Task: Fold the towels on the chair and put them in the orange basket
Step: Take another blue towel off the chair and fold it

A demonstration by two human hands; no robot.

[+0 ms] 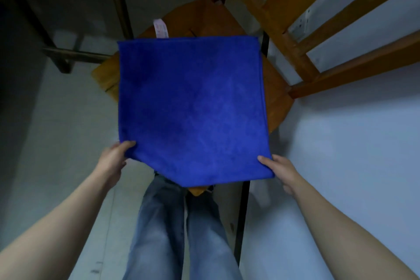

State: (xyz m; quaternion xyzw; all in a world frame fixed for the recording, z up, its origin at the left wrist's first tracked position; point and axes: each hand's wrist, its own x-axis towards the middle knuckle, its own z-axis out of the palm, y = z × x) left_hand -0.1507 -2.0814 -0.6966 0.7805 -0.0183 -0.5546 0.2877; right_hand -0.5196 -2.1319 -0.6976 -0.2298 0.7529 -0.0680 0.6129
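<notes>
A blue towel (pixel 191 107) lies spread flat over the seat of a wooden chair (pixel 211 18), covering most of it. A white label (pixel 161 28) sticks out past its far edge. My left hand (pixel 114 160) pinches the towel's near left corner, thumb on top. At the near right corner, my right hand (pixel 280 171) grips the cloth the same way. The near edge hangs over the seat's front corner. No orange basket is in view.
The chair's slatted wooden back (pixel 318 36) rises at the right against a pale wall. A dark table frame (pixel 56 52) stands at the left on the light floor. My legs in blue jeans (pixel 181 234) are right in front of the seat.
</notes>
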